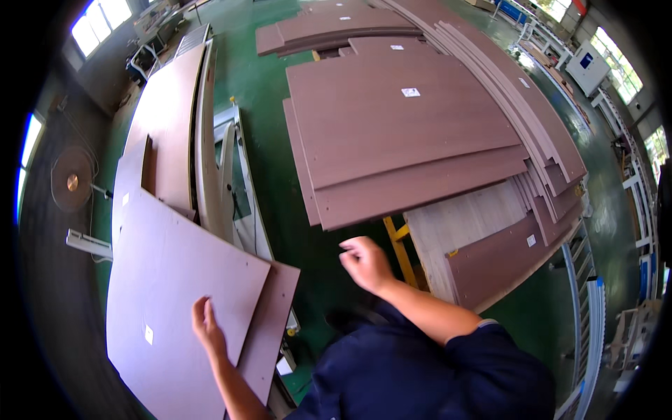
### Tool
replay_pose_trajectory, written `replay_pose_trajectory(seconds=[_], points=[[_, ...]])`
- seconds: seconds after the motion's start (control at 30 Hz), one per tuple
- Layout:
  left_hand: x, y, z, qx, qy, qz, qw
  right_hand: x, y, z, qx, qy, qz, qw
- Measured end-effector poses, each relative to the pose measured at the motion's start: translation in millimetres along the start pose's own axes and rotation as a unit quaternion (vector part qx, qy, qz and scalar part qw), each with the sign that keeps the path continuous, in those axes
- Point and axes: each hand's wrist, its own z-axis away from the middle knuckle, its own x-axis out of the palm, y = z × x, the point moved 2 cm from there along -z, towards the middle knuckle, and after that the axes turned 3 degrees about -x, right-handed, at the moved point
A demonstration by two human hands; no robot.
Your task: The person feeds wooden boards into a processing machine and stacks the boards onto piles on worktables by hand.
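Green workshop floor point(280, 175) lay beneath; beside the stacked panels point(406, 133), left hand point(208, 327) pressed flat, fingers apart, on one brown panel point(168, 294), right hand point(364, 262) loosely curled, holding nothing.

Green workshop floor point(280, 91), bright windows point(98, 21) at both sides, white roller conveyor point(584, 280) right.

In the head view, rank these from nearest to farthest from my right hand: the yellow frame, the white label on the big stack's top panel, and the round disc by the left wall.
From the right hand:
1. Yellow frame, just to its right, under the stack.
2. White label, straight ahead on the top panel.
3. Round disc, far left by the wall.
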Motion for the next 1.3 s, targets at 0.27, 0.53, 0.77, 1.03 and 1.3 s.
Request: replay_pose_trajectory(seconds=[0.27,0.53,0.77,1.03,1.3], points=[[259.5,83.3,-119.7,-0.217,-0.303,0.161,0.914,-198.9,123.1,-49.8,0.275,0.437,-0.175,0.838],[392.0,120.8,-179.7,-0.317,-0.324,0.146,0.879,-299.3,187.9,-85.2,0.284,0.465,-0.407,0.733],[395.6,111.7,-189.6,-0.324,-0.294,0.098,0.894,-298.5,213.2,-91.0,0.308,0.534,-0.358,0.701],[340.6,97.4,-225.2,-0.320,-0.289,0.102,0.897,-225.0,147.7,-33.4,0.373,0.485,-0.450,0.651],[313.1,94.9,-265.7,-0.338,-0.299,0.039,0.892,-251.4,122.9,44.9,0.464,0.434,-0.357,0.685]])
